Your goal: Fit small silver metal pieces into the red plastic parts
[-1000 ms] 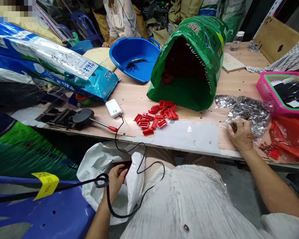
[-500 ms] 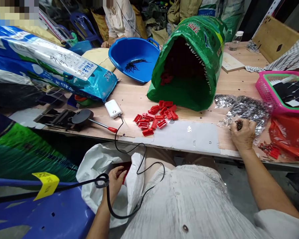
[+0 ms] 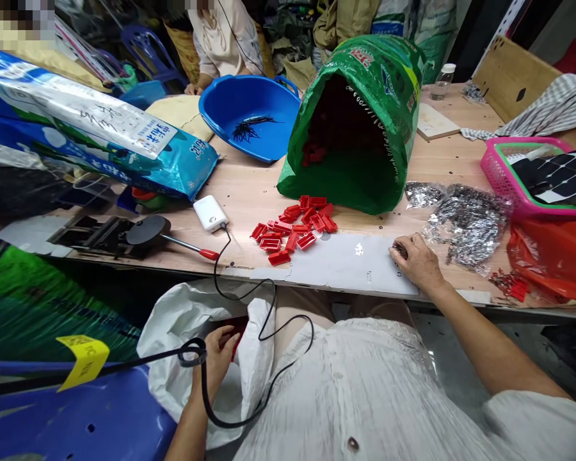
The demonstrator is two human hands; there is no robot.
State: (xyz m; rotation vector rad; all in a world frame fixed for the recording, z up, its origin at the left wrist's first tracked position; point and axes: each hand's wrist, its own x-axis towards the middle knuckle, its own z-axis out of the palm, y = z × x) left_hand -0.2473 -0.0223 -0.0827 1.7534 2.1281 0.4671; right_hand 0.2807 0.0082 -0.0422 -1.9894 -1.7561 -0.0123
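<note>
My right hand (image 3: 416,261) is closed around a clump of small dark metal parts (image 3: 400,250), above the right end of a grey sheet (image 3: 340,266) on the table. A few small silvery pieces (image 3: 359,249) lie on that sheet. Left of them is a loose pile of red plastic pieces (image 3: 290,241), shaped like small open boxes. Down at my lap, my left hand (image 3: 217,358) is inside the mouth of a white sack (image 3: 170,326). Its fingers are loosely bent and apart, close to something red (image 3: 239,339) in the sack. The fingertips are partly hidden.
A green bag (image 3: 336,186) lies open toward me, red pieces inside. Clear plastic bags of metal parts (image 3: 475,224) lie right, beside a pink basket (image 3: 496,173). Left are a hand press (image 3: 144,232) and a white device (image 3: 210,213) whose black cable crosses my lap. Another person sits behind a blue basin (image 3: 249,96).
My right hand has moved left from the plastic bag of metal parts to the grey sheet, carrying a dark clump. My left hand stays in the sack. The view has shifted slightly.
</note>
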